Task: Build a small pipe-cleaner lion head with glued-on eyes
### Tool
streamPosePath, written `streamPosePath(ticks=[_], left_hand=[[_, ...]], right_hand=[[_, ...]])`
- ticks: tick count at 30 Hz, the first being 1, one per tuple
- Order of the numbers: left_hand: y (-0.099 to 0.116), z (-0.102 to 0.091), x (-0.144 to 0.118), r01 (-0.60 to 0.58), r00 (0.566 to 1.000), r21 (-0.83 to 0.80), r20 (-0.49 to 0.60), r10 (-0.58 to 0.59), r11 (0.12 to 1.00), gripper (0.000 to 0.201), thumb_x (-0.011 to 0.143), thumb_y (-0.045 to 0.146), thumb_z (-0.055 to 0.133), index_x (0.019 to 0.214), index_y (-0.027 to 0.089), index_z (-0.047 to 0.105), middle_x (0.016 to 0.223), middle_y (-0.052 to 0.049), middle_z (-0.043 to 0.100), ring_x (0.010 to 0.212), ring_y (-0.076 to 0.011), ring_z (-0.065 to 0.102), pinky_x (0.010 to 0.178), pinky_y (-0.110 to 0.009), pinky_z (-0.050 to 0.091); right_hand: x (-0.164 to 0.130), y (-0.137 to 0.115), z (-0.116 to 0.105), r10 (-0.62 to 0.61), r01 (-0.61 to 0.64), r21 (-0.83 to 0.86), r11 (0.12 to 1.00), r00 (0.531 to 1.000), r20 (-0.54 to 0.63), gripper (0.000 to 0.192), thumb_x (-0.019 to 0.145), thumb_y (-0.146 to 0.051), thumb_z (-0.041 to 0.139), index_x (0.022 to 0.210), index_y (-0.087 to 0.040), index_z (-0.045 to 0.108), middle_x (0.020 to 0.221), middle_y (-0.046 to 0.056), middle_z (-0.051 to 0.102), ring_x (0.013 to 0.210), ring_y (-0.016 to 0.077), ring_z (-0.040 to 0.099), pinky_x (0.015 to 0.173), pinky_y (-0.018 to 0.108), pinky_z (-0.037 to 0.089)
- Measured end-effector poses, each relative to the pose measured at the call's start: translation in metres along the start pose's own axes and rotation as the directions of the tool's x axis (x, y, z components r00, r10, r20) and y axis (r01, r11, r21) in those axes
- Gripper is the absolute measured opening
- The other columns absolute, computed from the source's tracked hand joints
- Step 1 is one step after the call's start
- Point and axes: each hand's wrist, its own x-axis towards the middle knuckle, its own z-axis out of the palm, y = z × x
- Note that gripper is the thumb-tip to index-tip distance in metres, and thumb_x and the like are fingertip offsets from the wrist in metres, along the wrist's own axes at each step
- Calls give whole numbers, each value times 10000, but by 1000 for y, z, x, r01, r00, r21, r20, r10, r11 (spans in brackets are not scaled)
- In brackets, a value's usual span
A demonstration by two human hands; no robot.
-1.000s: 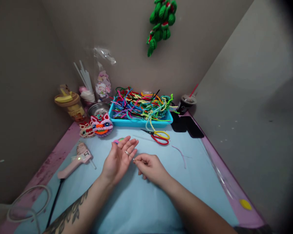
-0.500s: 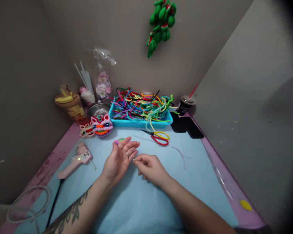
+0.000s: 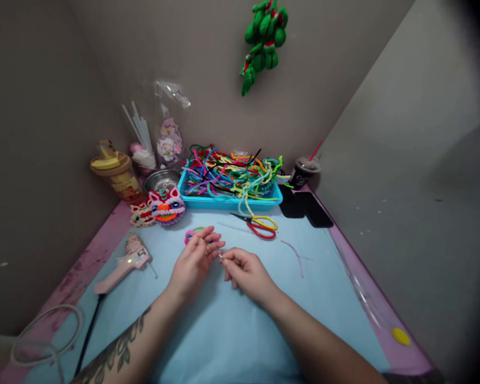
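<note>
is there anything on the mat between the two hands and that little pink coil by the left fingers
Nothing visible. The left hand has its fingertips right beside the pink coil, with only bare blue mat around them. The right hand meets the left fingers just nearer the camera. The scissors lie off to the right, clear of both.

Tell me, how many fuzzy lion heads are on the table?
2. The bigger pink lion head sits in front of the blue tray's left corner; a smaller lion head lies against its left side. Others may hide behind things.
</note>
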Motion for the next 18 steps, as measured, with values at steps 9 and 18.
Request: streamPosePath(ticks=[9, 18], left_hand=[[10, -5, -3, -299, 924, 392, -111, 367, 870, 276, 801, 298, 610, 1043, 213, 508, 925, -5, 547, 781, -112, 568, 719, -250, 453], [72, -43, -20, -145, 893, 989, 120, 435, 24, 193, 804, 365, 543, 893, 194, 537, 809, -18, 555, 701, -165, 527, 610, -267, 421]], right_hand=[[7, 3, -9, -17, 29, 85, 996, 989, -144, 205, 782, -372, 537, 806, -171, 572, 501, -52, 537, 357, 59, 376, 371, 180, 286], [17, 14, -15, -99, 120, 74, 990, 964, -245, 184, 787, -363, 534, 770, -182, 563, 532, -30, 542, 512, 120, 503, 486, 216, 366]])
